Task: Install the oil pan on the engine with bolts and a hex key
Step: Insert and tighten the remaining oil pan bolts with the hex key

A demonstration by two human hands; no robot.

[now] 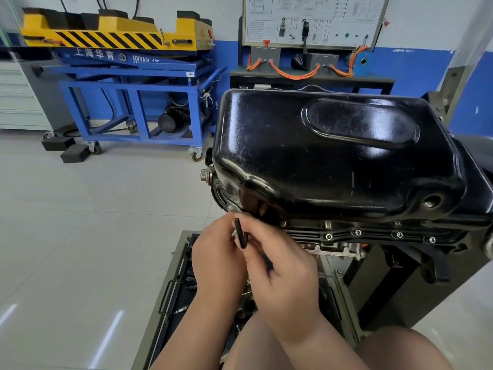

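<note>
1. The black oil pan (333, 156) sat on top of the upturned engine (330, 249), its flange lying along the engine's near edge.
2. Four bolts (358, 232) stood in a row in the flange along that near edge, towards the right corner.
3. Both hands met just below the pan's near-left corner.
4. The right hand (282, 273) gripped the black hex key (241, 235), its fingers curled round the long arm, which ran back across the palm.
5. The left hand (213, 260) had its fingers curled in, pinching the key's upright short end beside the right thumb.
6. The key's tip was close to the flange corner; whether it touched a bolt could not be told.
7. A tool tray (170, 289) lay below the hands.
8. A blue lift trolley (138, 89) stood well behind on the floor.
</note>
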